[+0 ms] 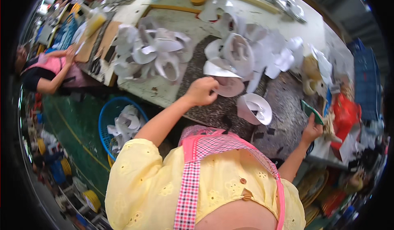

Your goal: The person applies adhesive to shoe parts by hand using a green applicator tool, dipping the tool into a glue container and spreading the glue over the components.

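My left hand (202, 91) is closed, fingers curled at the edge of a white curved piece (221, 69), its fingertips partly hidden. A pale beige rounded piece (228, 87) shows just under it. To the right, my right hand (312, 130) grips a green flat piece (312, 112) whose exact kind I cannot tell. Between my hands a white cup-shaped piece (254, 109) rests on the dark speckled work surface (287, 106). Beyond my left hand lies a heap of white curved pieces (240, 51), some nested together.
Another pile of white pieces (154, 49) lies at the table's left. A blue basket (101, 125) with white scraps stands on the floor at left. At right are a red plastic bag (345, 113) and a blue crate (366, 84). A co-worker (49, 70) works at far left.
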Demonstrator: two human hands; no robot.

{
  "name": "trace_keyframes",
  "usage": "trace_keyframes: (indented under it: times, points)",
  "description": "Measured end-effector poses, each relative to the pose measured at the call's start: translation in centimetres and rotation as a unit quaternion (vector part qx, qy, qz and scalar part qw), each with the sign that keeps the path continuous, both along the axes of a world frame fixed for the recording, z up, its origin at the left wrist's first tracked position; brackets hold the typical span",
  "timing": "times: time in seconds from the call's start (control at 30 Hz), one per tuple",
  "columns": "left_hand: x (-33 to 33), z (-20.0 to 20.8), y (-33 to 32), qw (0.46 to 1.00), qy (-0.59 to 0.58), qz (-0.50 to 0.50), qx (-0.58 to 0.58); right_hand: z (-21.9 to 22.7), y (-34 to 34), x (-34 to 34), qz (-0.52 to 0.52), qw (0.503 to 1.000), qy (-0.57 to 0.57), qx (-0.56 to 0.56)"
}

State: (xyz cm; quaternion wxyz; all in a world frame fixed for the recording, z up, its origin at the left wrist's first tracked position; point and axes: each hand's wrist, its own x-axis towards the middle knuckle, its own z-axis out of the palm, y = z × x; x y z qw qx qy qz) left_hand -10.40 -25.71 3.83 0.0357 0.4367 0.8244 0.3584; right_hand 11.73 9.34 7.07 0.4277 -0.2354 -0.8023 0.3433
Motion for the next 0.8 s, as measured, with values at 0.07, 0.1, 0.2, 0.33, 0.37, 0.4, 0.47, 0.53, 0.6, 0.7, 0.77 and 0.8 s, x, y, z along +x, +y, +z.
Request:
trace_keyframes:
  times: [0.07,0.1,0.2,0.33,0.37,0.4,0.47,0.53,0.6,0.7,0.77,0.8]
  points:
    - [-1.8,1.2,0.4,0.998,-0.003,0.026,0.063,1.4,-1.3,1.5,-0.029,0.999,-0.009,-0.029]
    - [-2.9,1.3,1.1,0.993,0.026,0.053,0.107,1.9,-1.6,2.2,-0.037,0.997,-0.01,-0.066]
    - [-6.8,1.4,2.8,0.97,-0.077,0.196,0.122,2.9,-1.6,5.0,-0.065,0.997,-0.028,-0.002]
    - [-9.4,0.0,5.3,0.977,-0.048,0.192,0.077,4.0,-2.8,8.3,-0.122,0.991,-0.05,-0.006]
    - [-9.1,0.4,6.1,0.98,-0.063,0.163,0.098,4.2,-3.2,9.2,-0.146,0.988,-0.053,-0.022]
    - [-8.8,0.7,6.9,0.981,-0.08,0.135,0.117,3.6,-2.9,9.8,-0.148,0.988,-0.038,0.001]
    - [-7.9,0.9,8.1,0.985,-0.027,0.104,0.136,3.5,-3.4,10.7,-0.173,0.983,-0.053,-0.015]
    - [-7.2,1.5,8.9,0.981,0.045,0.086,0.168,3.5,-3.8,11.2,-0.191,0.979,-0.068,-0.023]
    - [-7.0,2.0,9.0,0.977,0.055,0.105,0.176,3.9,-4.5,10.5,-0.196,0.977,-0.07,-0.037]
    - [-7.1,2.2,8.0,0.979,0.031,0.106,0.172,3.7,-4.8,9.4,-0.184,0.979,-0.08,-0.027]
    - [-6.8,1.3,6.6,0.979,-0.003,0.103,0.174,3.8,-4.9,8.1,-0.139,0.987,-0.076,-0.015]
    - [-6.5,0.9,5.9,0.984,0.006,0.106,0.144,4.5,-5.4,6.9,-0.129,0.987,-0.091,0.003]
